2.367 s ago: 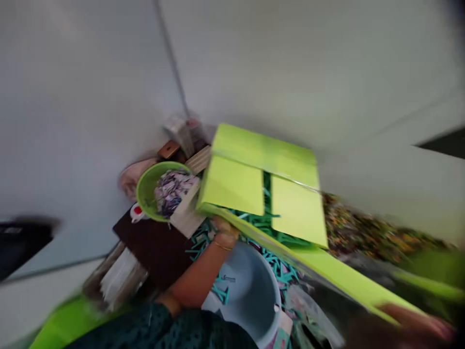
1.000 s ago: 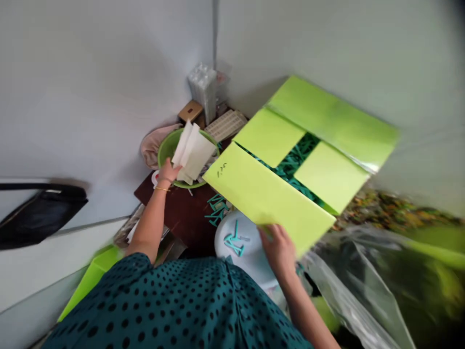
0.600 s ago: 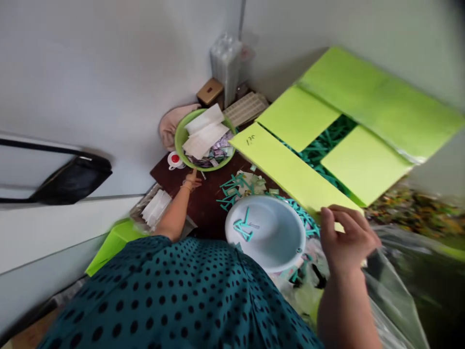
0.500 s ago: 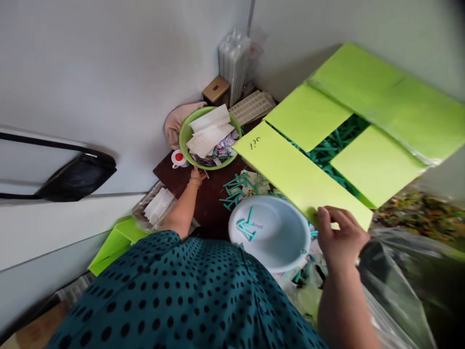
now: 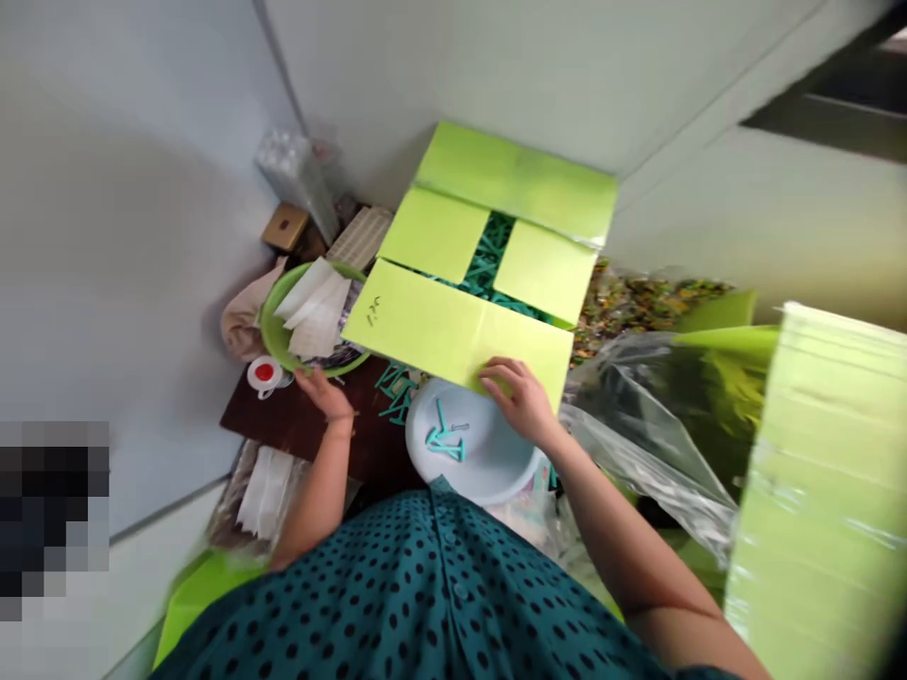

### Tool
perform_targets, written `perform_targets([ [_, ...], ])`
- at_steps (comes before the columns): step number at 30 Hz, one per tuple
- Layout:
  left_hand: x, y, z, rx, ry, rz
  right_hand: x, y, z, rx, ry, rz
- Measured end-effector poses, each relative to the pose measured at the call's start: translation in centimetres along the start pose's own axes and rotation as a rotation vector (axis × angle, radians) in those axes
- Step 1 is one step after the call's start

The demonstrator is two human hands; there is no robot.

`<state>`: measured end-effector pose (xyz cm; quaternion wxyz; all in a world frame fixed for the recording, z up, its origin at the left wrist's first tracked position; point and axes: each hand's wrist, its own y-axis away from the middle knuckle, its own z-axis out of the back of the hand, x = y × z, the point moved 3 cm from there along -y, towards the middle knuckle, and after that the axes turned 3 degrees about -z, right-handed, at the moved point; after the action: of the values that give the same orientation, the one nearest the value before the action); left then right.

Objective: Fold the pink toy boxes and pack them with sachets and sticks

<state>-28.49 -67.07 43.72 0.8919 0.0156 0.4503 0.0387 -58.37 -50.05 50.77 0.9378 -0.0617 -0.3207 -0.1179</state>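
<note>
A dark brown bench (image 5: 283, 420) shows at 8 o'clock. A big light-green box (image 5: 432, 227) is at 12 o'clock, with dark green bits showing between its flaps. The fingers of my right hand (image 5: 521, 397) are curled at its front flap (image 5: 425, 312), and I can't tell if they pinch it. A blue bowl (image 5: 492, 463) is at 6 o'clock, and a green bowl (image 5: 273, 331) at 9 o'clock. My left hand (image 5: 330, 392) has its fingers stretched out open, right by the green bowl's near rim. White papers (image 5: 316, 307) lie inside. Little green sticks (image 5: 446, 439) lie in the blue bowl.
</note>
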Motion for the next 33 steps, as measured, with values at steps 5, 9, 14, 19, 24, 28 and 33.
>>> perform_targets([
  [5,-14.6,0.7,0.3,0.172,0.034,-0.898,-2.0,-10.9,3.0,0.055,0.245,0.068],
  [9,-21.3,-0.2,-4.9,0.533,-0.436,-1.040,-4.1,-18.8,5.6,0.098,0.397,0.322],
  [14,-13.9,0.9,-7.3,0.667,-0.779,-0.959,-6.8,-18.8,12.3,0.058,0.367,0.473],
  [19,-7.5,3.3,-9.1,0.610,-0.825,-0.920,-8.5,-18.4,15.6,0.027,0.340,0.438],
  [24,-12.3,1.2,-11.7,0.470,-0.630,-0.826,-6.9,-18.9,10.0,0.112,0.423,0.453],
  [28,-16.8,-2.1,-14.2,0.448,-0.578,-0.834,-3.0,-15.8,5.7,0.006,0.362,0.345],
  [33,-19.7,-5.3,-16.0,0.543,-0.700,-0.906,-0.3,-12.8,0.8,0.025,0.105,0.055],
])
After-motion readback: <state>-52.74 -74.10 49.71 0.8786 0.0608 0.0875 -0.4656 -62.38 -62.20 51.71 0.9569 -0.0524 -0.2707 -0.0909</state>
